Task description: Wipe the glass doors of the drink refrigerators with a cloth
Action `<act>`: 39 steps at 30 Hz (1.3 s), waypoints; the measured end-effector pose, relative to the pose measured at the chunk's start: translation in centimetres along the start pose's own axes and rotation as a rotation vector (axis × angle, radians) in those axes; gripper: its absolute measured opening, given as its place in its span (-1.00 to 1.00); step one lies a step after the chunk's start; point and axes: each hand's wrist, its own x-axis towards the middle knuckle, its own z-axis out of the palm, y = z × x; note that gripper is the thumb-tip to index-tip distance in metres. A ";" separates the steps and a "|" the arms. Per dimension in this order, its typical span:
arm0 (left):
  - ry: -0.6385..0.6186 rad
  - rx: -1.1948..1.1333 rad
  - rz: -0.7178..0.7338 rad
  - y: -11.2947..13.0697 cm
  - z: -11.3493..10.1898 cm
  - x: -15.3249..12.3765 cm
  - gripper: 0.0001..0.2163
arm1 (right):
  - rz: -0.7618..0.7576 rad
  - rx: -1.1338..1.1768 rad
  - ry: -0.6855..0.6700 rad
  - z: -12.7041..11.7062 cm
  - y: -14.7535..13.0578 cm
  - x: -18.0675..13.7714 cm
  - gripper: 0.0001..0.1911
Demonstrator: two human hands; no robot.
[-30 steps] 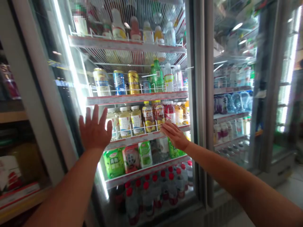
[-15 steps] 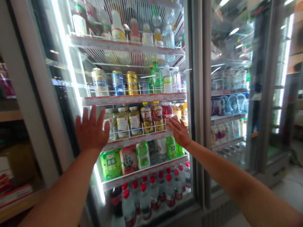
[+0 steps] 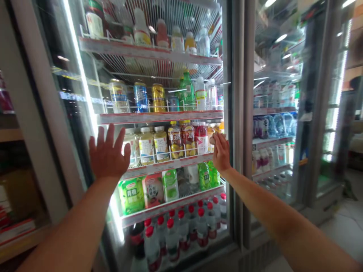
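I face a lit drinks fridge with a glass door (image 3: 231, 113). My left hand (image 3: 107, 155) lies flat on the glass near the door's left edge, fingers spread and empty. My right hand (image 3: 221, 153) rests at the door's right edge by the frame, fingers bent together; I cannot tell whether it grips the edge. Behind the glass between my hands stands a shelf of juice bottles (image 3: 176, 141). Cans (image 3: 141, 97) line the shelf above, and green drink cartons (image 3: 132, 195) the shelf below.
Red-capped water bottles (image 3: 181, 230) fill the fridge's bottom. A second glass-door fridge (image 3: 275, 113) stands to the right, another beyond it. A wooden shelf (image 3: 11, 134) with goods is at the left. Floor shows at the lower right.
My right hand slid rightwards across the glass from the middle shelf to the door's right edge, and its fingers bent. My left hand stayed flat in nearly the same place.
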 end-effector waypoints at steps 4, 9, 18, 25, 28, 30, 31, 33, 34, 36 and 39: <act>-0.005 0.014 0.003 0.1 -0.1 0.0 -0.47 | 0.104 -0.004 0.136 0.9 0.1 4.0 -0.48; -0.002 0.020 0.001 0.0 0.0 0.0 -0.48 | -0.182 0.007 -0.051 0.8 -2.0 1.4 -0.44; -0.035 -0.012 -0.052 -0.1 0.0 -0.2 -0.48 | -0.151 0.072 -0.015 2.9 -7.0 3.3 -0.42; -0.065 0.025 -0.043 -0.3 0.0 -0.4 -0.49 | -0.519 0.157 -0.355 4.0 -12.2 -0.3 -0.32; -0.052 0.050 -0.032 -0.4 0.1 -0.6 -0.49 | -0.383 0.160 -0.247 5.3 -13.7 2.0 -0.32; -0.051 0.056 -0.032 -0.3 0.1 -0.7 -0.50 | -0.297 0.171 -0.174 6.2 -14.9 2.3 -0.35; -0.055 0.058 -0.033 -0.3 0.1 -0.8 -0.50 | -0.292 0.181 -0.164 6.5 -15.5 1.8 -0.37; -0.065 0.060 -0.032 -0.3 0.0 -0.8 -0.50 | -0.415 0.219 -0.222 6.7 -16.4 -0.3 -0.39; -0.066 0.063 -0.029 -0.2 0.0 -0.9 -0.50 | -0.523 0.243 -0.282 6.7 -16.7 -1.4 -0.40; -0.060 0.067 -0.023 -0.2 -0.1 -0.9 -0.50 | -0.720 0.284 -0.398 6.6 -16.8 -2.6 -0.38; -0.047 0.077 -0.009 -0.3 0.0 -0.9 -0.50 | -0.676 0.270 -0.404 6.8 -16.6 -0.6 -0.34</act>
